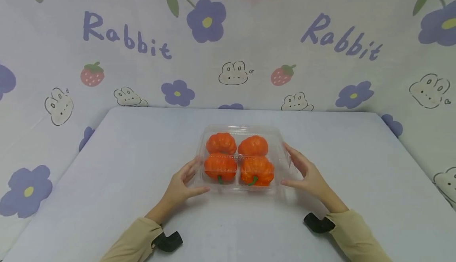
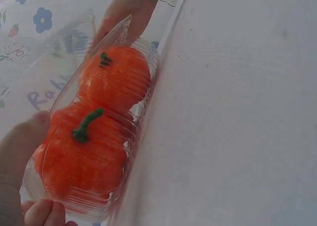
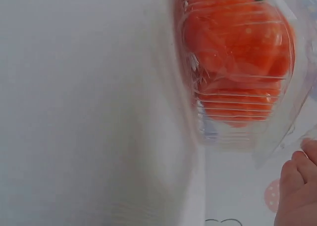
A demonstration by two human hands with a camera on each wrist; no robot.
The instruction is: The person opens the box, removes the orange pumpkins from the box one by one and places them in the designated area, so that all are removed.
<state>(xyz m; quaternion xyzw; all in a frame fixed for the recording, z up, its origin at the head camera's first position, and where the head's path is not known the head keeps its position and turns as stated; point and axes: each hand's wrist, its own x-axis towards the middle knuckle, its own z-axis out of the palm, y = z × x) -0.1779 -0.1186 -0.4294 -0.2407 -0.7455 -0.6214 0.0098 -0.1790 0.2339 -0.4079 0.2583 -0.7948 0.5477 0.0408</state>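
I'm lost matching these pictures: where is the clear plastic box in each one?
Head: the clear plastic box sits just below centre, between the left hand and right hand.
Left wrist: the box slants across the left half.
Right wrist: the box, upper right, top cut off.
Shared landmark: orange, pumpkin-like pieces inside.

4 orange pumpkins (image 1: pixel 220 165), 2 near and 2 far, in 1 clear container (image 1: pixel 238 188); 1 left hand (image 1: pixel 180 186) and 1 right hand (image 1: pixel 310 176); 2 tan sleeves (image 1: pixel 132 239); 2 black wrist pieces (image 1: pixel 171 241); 1 white table (image 1: pixel 124 155); 2 "Rabbit" prints (image 1: pixel 126 36) far, 1 left, 1 right.
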